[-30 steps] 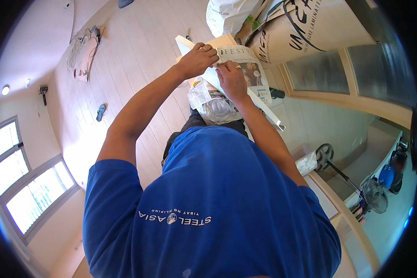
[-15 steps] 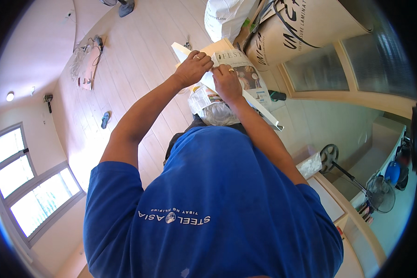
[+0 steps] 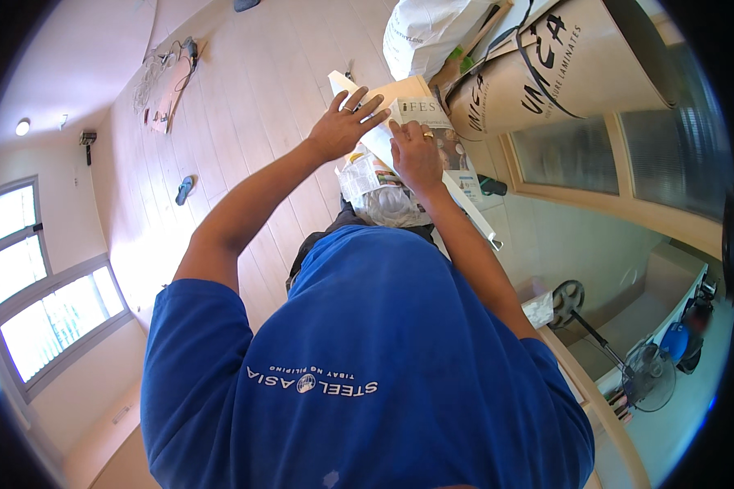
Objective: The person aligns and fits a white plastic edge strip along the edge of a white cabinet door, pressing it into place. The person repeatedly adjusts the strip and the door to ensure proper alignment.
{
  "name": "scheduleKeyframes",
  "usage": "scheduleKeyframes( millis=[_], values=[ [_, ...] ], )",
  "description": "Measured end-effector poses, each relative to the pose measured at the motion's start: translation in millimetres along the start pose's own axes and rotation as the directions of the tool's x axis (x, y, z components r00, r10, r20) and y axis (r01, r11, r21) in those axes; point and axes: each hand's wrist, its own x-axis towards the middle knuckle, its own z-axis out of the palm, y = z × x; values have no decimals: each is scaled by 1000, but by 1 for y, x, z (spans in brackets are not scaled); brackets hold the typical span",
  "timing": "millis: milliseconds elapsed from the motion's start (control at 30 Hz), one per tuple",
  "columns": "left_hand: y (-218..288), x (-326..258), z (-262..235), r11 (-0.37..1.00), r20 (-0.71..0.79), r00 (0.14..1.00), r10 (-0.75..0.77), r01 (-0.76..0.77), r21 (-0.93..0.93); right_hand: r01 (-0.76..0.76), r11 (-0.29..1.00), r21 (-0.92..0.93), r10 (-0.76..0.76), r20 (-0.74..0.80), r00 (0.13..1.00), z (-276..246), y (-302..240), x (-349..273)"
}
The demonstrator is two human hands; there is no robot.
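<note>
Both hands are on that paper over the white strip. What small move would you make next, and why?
Probably slide the left hand along the newspaper to flatten it. That hand lies spread flat on the sheet, the right hand presses beside it, and the paper lies across the white strip, with crumpled paper underneath.

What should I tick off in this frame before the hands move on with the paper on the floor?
1. Left hand flat on the pale sheet, fingers spread: ok.
2. Right hand on the printed newspaper: ok.
3. Neither hand closed around anything: ok.
4. Big cardboard roll clear of both hands: ok.
5. What lies under the crumpled plastic: cannot tell.
6. Sheet edges aligned: cannot tell.
</note>
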Motion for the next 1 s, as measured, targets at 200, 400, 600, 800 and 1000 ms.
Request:
scheduleKeyframes(
  millis=[200,400,600,800,1000],
  values=[
    [20,-1,-1,971,39,972,-233,235,-54,-20,1000,-9,20,51,999,5,7,-1],
    [5,-2,-3,951,48,953,-299,302,-70,11,1000,-26,-11,-8,1000,2,4,1],
    [-18,5,-19,964,224,943,-246,261,-42,8,998,-58,-7,21,1000,9,6,-2],
    [-49,-15,6,948,109,942,-316,317,10,3,999,-45,-1,62,998,1,0,-3],
    [-77,-12,12,823,182,813,-552,567,-34,10,997,-79,-4,83,997,-2,-3,-5]
  ],
)
